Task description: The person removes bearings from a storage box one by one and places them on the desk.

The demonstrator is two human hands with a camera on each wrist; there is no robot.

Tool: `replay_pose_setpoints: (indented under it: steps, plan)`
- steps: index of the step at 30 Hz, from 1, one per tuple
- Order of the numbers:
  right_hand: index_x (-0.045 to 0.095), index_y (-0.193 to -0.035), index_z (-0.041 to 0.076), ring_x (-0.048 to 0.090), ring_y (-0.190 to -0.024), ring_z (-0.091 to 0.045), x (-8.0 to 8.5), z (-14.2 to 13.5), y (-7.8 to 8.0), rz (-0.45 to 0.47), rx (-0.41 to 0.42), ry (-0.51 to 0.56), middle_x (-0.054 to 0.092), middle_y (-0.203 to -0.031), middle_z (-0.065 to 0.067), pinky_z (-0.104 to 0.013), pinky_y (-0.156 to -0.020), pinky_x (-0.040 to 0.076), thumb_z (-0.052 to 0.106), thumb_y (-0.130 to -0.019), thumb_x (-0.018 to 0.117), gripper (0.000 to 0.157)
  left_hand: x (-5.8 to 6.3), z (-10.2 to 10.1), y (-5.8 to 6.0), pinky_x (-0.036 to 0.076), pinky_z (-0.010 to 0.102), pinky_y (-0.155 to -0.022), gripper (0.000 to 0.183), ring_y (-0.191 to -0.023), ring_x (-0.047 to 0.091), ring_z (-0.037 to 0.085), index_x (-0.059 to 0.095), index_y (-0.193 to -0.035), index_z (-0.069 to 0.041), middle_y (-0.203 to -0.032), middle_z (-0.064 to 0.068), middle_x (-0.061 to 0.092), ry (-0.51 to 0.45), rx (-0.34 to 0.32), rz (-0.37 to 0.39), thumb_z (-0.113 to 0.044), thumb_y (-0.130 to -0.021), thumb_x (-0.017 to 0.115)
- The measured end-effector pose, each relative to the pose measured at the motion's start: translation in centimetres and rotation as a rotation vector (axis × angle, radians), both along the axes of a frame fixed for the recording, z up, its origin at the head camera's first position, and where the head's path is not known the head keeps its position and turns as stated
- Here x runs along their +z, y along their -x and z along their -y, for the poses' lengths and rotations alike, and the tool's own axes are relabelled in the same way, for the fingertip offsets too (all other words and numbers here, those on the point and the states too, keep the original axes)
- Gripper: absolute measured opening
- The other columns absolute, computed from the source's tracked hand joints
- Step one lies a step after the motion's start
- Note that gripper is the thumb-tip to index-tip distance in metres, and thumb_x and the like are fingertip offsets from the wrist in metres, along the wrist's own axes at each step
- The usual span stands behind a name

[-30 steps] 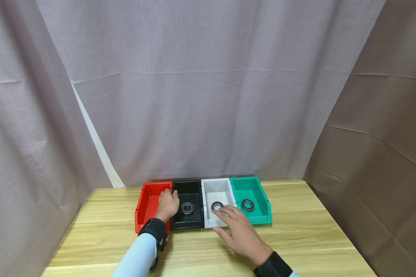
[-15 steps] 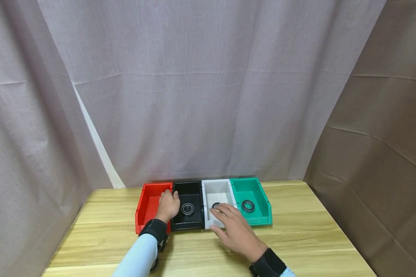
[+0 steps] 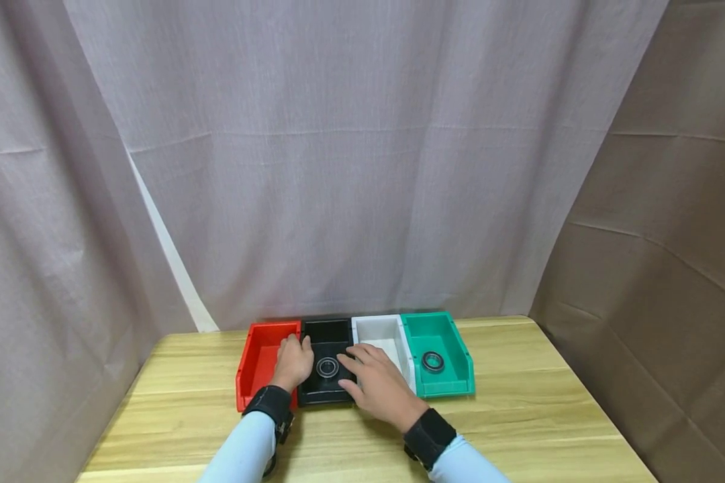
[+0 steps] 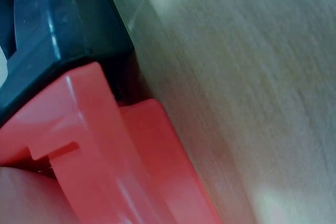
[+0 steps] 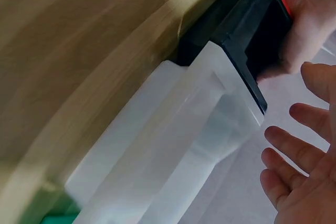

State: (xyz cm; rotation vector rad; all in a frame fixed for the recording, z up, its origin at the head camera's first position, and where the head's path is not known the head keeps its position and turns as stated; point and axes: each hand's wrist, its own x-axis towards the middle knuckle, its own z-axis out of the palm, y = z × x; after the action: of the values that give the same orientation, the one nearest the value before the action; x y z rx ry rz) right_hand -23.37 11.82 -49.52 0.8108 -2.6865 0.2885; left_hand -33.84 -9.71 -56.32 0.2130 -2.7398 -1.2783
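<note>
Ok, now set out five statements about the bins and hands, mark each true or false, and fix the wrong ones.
1. In the head view, the green bin is the rightmost of the four. True.
2. A ring lies in the black bin. True.
3. The white bin stands between the red and black ones. False: the white bin is between black and green.
4. The right hand is clenched. False: the right hand has its fingers apart.
5. The left hand is nearer the red bin than the green bin. True.

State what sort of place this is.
Likely a curtained-off workstation, perhaps a small sorting setup: a plain curtain hangs directly behind a wood-grained table, where four coloured bins stand in a row.
</note>
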Motion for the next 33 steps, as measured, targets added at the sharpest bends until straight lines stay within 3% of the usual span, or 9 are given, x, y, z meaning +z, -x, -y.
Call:
replay_pose_setpoints:
  steps: [7,9,14,21,23,27,29,33]
  plan:
    - [0.068,-0.144,0.015,0.058,-0.143,-0.028,-1.1,1.9,2.0,-0.004,0.047,-0.162,0.066,-0.148,-0.010,-0.043,-0.122,0.044,0.037,-0.104,0.068,0.045,-0.9,-0.2,0.3,0.049,0.065,-0.105,0.049,-0.118,0.059,0.053,0.059,-0.125,0.008,-0.120,0.029,0.061,0.004,0.001,-0.027,-0.037,-0.110,0.049]
    - [0.068,-0.143,0.014,0.058,-0.144,-0.027,-1.5,2.2,2.5,-0.013,0.054,-0.216,0.066,-0.149,-0.009,-0.042,-0.125,0.042,0.036,-0.104,0.068,0.045,-0.1,-0.5,-0.3,0.050,0.066,-0.104,0.047,-0.116,0.060,0.052,0.060,-0.123,0.009,-0.118,0.028,0.062,0.016,0.003,-0.035,-0.036,-0.110,0.050]
    - [0.069,-0.141,0.015,0.060,-0.142,-0.022,-2.5,2.5,3.8,-0.040,0.057,-0.289,0.069,-0.145,-0.005,-0.040,-0.129,0.037,0.035,-0.102,0.073,0.045,3.0,-1.2,-2.4,0.051,0.066,-0.102,0.044,-0.114,0.060,0.051,0.058,-0.124,0.012,-0.117,0.030,0.061,0.046,-0.020,-0.002,-0.029,-0.111,0.049]
    - [0.068,-0.144,0.016,0.062,-0.139,-0.020,-2.0,3.8,5.1,-0.028,0.015,-0.345,0.069,-0.145,-0.003,-0.038,-0.126,0.039,0.048,-0.090,0.083,0.064,3.4,-1.2,-2.4,0.050,0.064,-0.104,0.046,-0.117,0.059,0.052,0.057,-0.127,0.013,-0.120,0.031,0.060,0.036,-0.010,-0.004,-0.029,-0.111,0.048]
    - [0.067,-0.145,0.018,0.062,-0.139,-0.019,-1.8,4.3,5.5,-0.019,-0.002,-0.382,0.069,-0.145,-0.002,-0.037,-0.125,0.040,0.053,-0.089,0.083,0.068,3.3,-1.0,-2.1,0.049,0.065,-0.105,0.047,-0.119,0.058,0.053,0.056,-0.129,0.014,-0.122,0.032,0.060,0.004,-0.013,0.011,-0.028,-0.111,0.049]
    - [0.067,-0.146,0.022,0.063,-0.137,-0.017,-1.8,5.2,6.0,0.012,-0.021,-0.440,0.070,-0.145,-0.001,-0.037,-0.120,0.043,0.060,-0.087,0.082,0.071,1.4,-0.4,-0.8,0.049,0.065,-0.107,0.050,-0.120,0.058,0.051,0.056,-0.131,0.010,-0.122,0.029,0.059,-0.020,-0.001,0.026,-0.035,-0.110,0.050]
    - [0.066,-0.147,0.024,0.064,-0.136,-0.017,-1.8,5.7,6.1,0.035,-0.030,-0.458,0.069,-0.147,0.000,-0.037,-0.118,0.044,0.062,-0.088,0.080,0.072,0.4,-0.1,-0.1,0.049,0.065,-0.106,0.052,-0.119,0.058,0.050,0.057,-0.130,0.009,-0.121,0.028,0.060,-0.019,0.002,0.015,-0.038,-0.110,0.050]
    - [0.063,-0.150,0.027,0.065,-0.136,-0.017,-1.6,6.1,6.4,0.083,-0.048,-0.480,0.067,-0.149,0.000,-0.038,-0.118,0.044,0.063,-0.089,0.078,0.073,-0.5,0.1,0.6,0.049,0.065,-0.105,0.055,-0.117,0.059,0.051,0.058,-0.131,0.010,-0.121,0.029,0.060,-0.035,0.006,-0.012,-0.040,-0.110,0.051]
